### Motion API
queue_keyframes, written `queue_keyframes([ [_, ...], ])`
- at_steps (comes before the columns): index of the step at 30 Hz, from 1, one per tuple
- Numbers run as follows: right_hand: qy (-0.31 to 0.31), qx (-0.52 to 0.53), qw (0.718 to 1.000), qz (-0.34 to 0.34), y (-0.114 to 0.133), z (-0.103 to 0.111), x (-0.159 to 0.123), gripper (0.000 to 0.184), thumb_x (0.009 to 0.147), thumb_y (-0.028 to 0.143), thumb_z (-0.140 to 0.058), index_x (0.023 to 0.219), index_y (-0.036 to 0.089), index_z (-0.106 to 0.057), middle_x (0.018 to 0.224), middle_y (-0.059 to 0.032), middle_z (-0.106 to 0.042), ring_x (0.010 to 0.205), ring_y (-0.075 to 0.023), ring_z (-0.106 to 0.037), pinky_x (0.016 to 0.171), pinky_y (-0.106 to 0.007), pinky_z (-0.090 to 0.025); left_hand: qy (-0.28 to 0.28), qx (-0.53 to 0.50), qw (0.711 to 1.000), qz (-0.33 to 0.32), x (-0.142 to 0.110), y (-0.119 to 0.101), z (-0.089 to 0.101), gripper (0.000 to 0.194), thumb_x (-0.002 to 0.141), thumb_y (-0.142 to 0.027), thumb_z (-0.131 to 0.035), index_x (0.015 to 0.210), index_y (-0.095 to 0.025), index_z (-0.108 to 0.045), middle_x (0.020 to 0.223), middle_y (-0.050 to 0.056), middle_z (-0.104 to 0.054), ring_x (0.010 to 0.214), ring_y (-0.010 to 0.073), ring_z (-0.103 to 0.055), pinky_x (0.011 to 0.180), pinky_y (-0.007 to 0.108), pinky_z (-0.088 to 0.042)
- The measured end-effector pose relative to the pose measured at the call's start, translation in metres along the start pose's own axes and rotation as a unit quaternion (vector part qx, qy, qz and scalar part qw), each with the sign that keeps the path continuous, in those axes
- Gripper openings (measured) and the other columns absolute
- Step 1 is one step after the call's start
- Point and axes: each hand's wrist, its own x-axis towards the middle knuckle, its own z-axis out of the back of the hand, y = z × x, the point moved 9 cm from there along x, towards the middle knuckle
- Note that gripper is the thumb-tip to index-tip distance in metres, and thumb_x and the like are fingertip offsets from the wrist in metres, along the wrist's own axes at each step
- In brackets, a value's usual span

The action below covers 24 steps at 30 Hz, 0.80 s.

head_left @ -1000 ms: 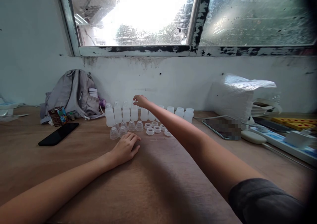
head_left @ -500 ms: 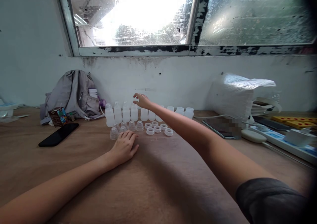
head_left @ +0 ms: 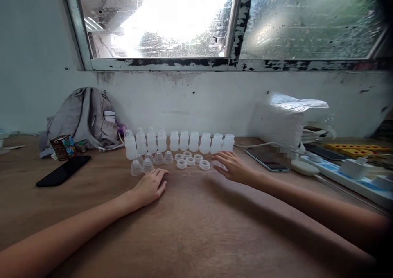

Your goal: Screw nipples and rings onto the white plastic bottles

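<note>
My left hand (head_left: 150,186) rests on the wooden table with its fingers loosely stretched. Its fingertips lie just in front of the clear dome caps (head_left: 159,158), and it holds nothing. My right hand (head_left: 231,166) is low over the table, fingers and thumb bent around a small clear plastic piece (head_left: 218,164) whose exact shape is partly covered. Left of it lie several translucent rings (head_left: 204,164). Behind stand several frosted baby bottles without tops (head_left: 205,143). At the row's left end, several baby bottles with clear domed tops (head_left: 130,145) stand upright.
A grey backpack (head_left: 81,120), a small carton (head_left: 63,147) and a black phone (head_left: 63,171) are at the left. On the right are another phone (head_left: 267,159), a white charger (head_left: 305,168), a power strip (head_left: 325,169) and a white plastic bag (head_left: 282,122). A wall stands behind.
My right hand has come down from above the capped bottles, moving right and nearer to the clear piece beside the rings. My left hand stays on the table. The view has shifted slightly.
</note>
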Motion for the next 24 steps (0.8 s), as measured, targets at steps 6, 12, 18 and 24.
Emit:
queue_keyframes([
  [6,0.043,-0.051,0.995,-0.07,-0.052,-0.002,-0.019,0.02,0.081,0.031,-0.049,0.094,0.022,-0.06,0.098,-0.0096,-0.062,0.096,-0.025,-0.053,0.081,-0.039,-0.039,0.009,0.031,0.999,-0.019,0.021,-0.009,-0.009,0.035,0.082,-0.024,-0.04,0.114,-0.014,-0.046,0.109,0.011,-0.054,0.101,0.0235,-0.049,0.088,0.037,-0.04],
  [12,0.09,-0.089,0.988,-0.082,-0.064,-0.015,-0.02,0.012,0.077,0.025,-0.052,0.076,0.023,-0.064,0.093,-0.0087,-0.062,0.094,-0.0252,-0.051,0.077,-0.038,-0.037,0.025,0.042,0.999,0.0,0.054,-0.007,-0.028,0.045,0.082,-0.028,-0.039,0.125,-0.015,-0.039,0.104,0.012,-0.05,0.095,0.024,-0.051,0.085,0.038,-0.041],
  [18,0.087,-0.09,0.988,-0.093,-0.055,-0.004,-0.011,0.013,0.077,0.024,-0.05,0.074,0.021,-0.063,0.088,-0.009,-0.061,0.088,-0.0246,-0.051,0.072,-0.037,-0.037,0.012,-0.015,1.0,0.022,0.059,0.002,-0.03,0.03,0.081,-0.031,-0.043,0.108,-0.02,-0.05,0.1,0.009,-0.048,0.088,0.0214,-0.053,0.081,0.038,-0.043],
  [24,0.037,0.038,0.998,-0.033,0.013,0.024,0.023,0.015,0.081,0.027,-0.048,0.079,0.019,-0.06,0.083,-0.0086,-0.061,0.082,-0.0209,-0.052,0.074,-0.034,-0.039,-0.032,-0.131,0.991,0.013,0.045,0.0,-0.013,0.015,0.081,-0.032,-0.046,0.086,-0.018,-0.05,0.104,0.008,-0.051,0.102,0.0226,-0.047,0.089,0.038,-0.037],
])
